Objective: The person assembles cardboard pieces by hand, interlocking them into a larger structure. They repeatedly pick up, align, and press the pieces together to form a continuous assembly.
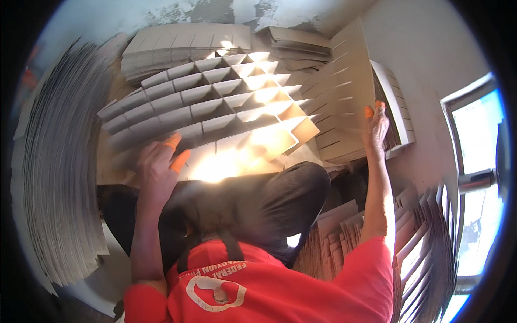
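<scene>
A grid of interlocked cardboard dividers (215, 99) lies in front of my crossed legs, partly lit by bright sun. My left hand (157, 161) is at its near left edge, with orange covers on the thumb and a fingertip. Those two digits are apart and nothing shows between them. Off to the right, my right hand (377, 128), also with orange fingertip covers, pinches the edge of a slotted cardboard sheet (353, 81). That sheet stands upright against a stack of slotted cardboard (393, 102).
A tall stack of cardboard sheets (62, 167) rises at the left. More slotted cardboard (183, 46) is piled behind the grid, beside another stack (299, 43). Many cardboard pieces (344, 231) stand at the lower right, below a bright window (479, 134).
</scene>
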Demonstrator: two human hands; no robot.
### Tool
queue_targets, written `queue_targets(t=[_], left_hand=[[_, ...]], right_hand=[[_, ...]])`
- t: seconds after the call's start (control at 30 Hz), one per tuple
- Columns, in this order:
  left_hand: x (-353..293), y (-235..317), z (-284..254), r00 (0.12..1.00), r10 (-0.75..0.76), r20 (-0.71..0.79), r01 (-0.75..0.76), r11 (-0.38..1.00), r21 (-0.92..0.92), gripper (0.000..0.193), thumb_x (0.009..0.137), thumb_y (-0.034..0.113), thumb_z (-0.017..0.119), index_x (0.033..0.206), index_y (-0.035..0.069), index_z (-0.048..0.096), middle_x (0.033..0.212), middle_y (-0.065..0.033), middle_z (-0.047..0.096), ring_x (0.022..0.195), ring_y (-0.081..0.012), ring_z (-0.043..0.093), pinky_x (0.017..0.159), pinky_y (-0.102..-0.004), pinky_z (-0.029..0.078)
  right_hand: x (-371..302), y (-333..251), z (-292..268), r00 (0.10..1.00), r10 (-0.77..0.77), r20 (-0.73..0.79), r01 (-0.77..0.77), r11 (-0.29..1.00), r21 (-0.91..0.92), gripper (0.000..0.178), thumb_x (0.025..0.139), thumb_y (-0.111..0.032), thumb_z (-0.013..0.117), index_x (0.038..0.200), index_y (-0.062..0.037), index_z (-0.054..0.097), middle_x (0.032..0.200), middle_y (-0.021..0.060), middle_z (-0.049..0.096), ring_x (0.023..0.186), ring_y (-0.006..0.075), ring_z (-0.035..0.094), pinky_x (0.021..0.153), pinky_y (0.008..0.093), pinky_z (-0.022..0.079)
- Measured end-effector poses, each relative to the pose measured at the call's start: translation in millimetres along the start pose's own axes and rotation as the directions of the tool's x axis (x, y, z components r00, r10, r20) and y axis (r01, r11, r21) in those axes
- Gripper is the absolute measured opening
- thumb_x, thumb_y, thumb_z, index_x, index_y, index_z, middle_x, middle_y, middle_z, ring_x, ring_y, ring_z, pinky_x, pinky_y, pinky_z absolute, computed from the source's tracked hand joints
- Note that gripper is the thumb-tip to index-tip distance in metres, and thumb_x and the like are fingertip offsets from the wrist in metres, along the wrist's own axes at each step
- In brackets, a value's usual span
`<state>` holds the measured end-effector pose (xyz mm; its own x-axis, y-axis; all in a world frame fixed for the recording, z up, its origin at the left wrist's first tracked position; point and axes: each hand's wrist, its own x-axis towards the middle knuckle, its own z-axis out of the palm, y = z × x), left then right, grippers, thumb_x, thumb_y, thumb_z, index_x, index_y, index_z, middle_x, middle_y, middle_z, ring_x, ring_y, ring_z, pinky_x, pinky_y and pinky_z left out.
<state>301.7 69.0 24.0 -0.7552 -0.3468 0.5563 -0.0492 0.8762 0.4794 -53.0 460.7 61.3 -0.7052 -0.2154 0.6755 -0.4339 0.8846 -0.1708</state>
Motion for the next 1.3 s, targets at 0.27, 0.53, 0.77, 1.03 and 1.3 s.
queue_targets(t=[0.27,0.53,0.77,1.03,1.3], left_hand=[[-6.0,-6.8,6.1,0.997,0.078,0.019,-0.078,0.997,-0.025,0.027,0.074,0.011,0.078,0.097,0.0,0.07,0.083,-0.0129,0.069,0.069,-0.0266,0.063,0.062,-0.0379,0.052],[-7.3,-5.9,15.0,0.994,0.103,-0.039,-0.106,0.991,-0.087,0.011,0.076,0.007,0.069,0.087,0.005,0.068,0.07,-0.0099,0.065,0.063,-0.0268,0.06,0.058,-0.0391,0.049],[-7.2,-7.8,15.9,0.996,0.087,-0.035,-0.09,0.993,-0.081,0.013,0.076,0.01,0.075,0.087,0.004,0.071,0.068,-0.0119,0.062,0.064,-0.0282,0.062,0.057,-0.0403,0.049],[-5.9,-13.6,19.9,0.999,0.05,-0.017,-0.051,0.997,-0.053,0.013,0.077,0.01,0.075,0.088,0.004,0.071,0.067,-0.012,0.062,0.064,-0.0282,0.062,0.057,-0.0404,0.049],[-6.9,-11.9,19.8,0.997,0.062,-0.04,-0.065,0.995,-0.081,0.013,0.075,0.007,0.075,0.087,0.003,0.071,0.068,-0.0122,0.063,0.063,-0.028,0.062,0.056,-0.0401,0.049]], right_hand=[[26.4,-203.7,-100.6,0.966,-0.234,0.11,0.061,0.622,0.781,0.056,0.087,0.0,0.067,0.141,-0.0063,0.05,0.121,0.0038,0.067,0.097,0.0063,0.061,0.086,0.0215,0.049],[7.2,-259.7,-92.0,0.862,-0.426,0.276,0.068,0.636,0.769,0.059,0.084,0.005,0.065,0.14,-0.0049,0.051,0.112,0.0035,0.069,0.095,0.0052,0.061,0.083,0.0216,0.051],[3.5,-278.0,-81.1,0.851,-0.436,0.294,-0.033,0.514,0.857,0.059,0.085,0.008,0.063,0.142,-0.0039,0.049,0.114,0.0045,0.068,0.098,0.0062,0.061,0.087,0.0229,0.05],[-6.5,-283.7,-76.1,0.824,-0.409,0.392,-0.074,0.609,0.79,0.055,0.086,0.009,0.063,0.139,-0.0017,0.051,0.125,0.0076,0.063,0.107,0.0092,0.058,0.092,0.0239,0.048],[-7.7,-286.0,-75.2,0.829,-0.427,0.361,-0.031,0.609,0.793,0.061,0.086,0.008,0.063,0.143,-0.0048,0.047,0.107,0.0043,0.069,0.093,0.0057,0.06,0.082,0.0208,0.05]])
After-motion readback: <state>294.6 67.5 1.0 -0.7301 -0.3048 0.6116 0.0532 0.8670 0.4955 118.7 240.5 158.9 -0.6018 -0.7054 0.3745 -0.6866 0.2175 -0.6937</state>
